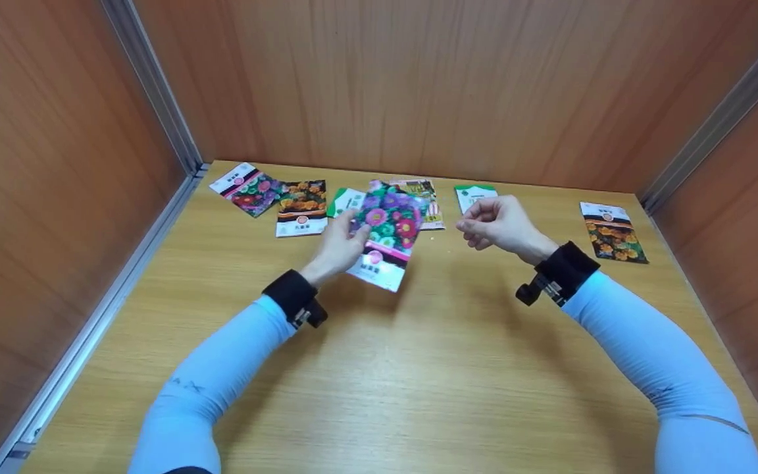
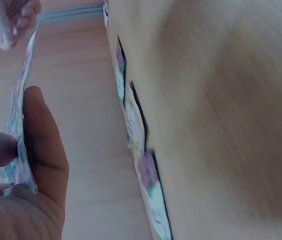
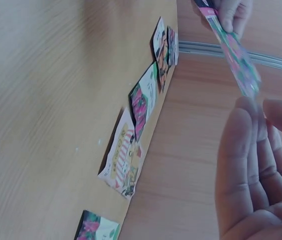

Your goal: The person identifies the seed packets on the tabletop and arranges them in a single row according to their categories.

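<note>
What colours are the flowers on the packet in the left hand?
Pink, purple and red on green, on the packet the left hand holds; head view.

Over a wooden table [image 1: 418, 368], the left hand [image 1: 339, 247] pinches a flower-print seed packet [image 1: 389, 237] raised off the surface, while the right hand [image 1: 497, 224], loosely curled and holding nothing, hovers at its 3 o'clock. More seed packets [image 1: 301, 207] lie in a row at 12 o'clock, along the wood-panelled wall [image 1: 418, 79].
</note>
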`<state>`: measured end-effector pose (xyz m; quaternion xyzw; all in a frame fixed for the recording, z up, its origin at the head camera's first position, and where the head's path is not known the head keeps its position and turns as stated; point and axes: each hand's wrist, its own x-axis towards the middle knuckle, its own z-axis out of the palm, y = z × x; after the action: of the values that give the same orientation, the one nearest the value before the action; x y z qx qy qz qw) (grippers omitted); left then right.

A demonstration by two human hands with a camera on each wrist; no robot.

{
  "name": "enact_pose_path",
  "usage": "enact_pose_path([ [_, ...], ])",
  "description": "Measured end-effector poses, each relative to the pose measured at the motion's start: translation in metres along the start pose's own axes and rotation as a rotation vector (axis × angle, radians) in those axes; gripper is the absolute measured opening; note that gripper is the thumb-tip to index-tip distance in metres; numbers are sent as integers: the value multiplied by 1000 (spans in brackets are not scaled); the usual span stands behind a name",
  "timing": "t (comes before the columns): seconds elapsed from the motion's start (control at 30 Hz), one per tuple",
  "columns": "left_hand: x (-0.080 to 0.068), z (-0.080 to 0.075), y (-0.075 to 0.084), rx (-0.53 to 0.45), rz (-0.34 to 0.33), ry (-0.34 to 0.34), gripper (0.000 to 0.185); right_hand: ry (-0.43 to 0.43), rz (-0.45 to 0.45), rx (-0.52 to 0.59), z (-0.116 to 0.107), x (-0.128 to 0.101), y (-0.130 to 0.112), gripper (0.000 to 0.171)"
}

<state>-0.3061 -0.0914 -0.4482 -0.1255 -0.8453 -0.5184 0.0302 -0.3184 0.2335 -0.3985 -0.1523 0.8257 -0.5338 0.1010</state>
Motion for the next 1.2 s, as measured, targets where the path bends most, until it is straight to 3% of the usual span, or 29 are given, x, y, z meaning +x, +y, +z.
enact_pose_path([
  [0.17, -3, -28, -21, 55, -73, 110, 32, 21, 23, -16, -3, -2, 3, 30],
  [0.33, -6, -60, -31, 124, -150, 137, 36, 58, 45, -75, -5, -3, 8, 30],
  [0.8, -30, -148, -70, 233, -466, 6, 60, 109, 53, -396, -10, -6, 20, 37],
  [1.07, -50, -179, -95, 276, -549, -127, 55, 118, 78, -491, -11, -8, 30, 51],
  [1.2, -58, -190, -103, 285, -529, -139, 55, 92, 85, -529, -12, -7, 38, 53],
])
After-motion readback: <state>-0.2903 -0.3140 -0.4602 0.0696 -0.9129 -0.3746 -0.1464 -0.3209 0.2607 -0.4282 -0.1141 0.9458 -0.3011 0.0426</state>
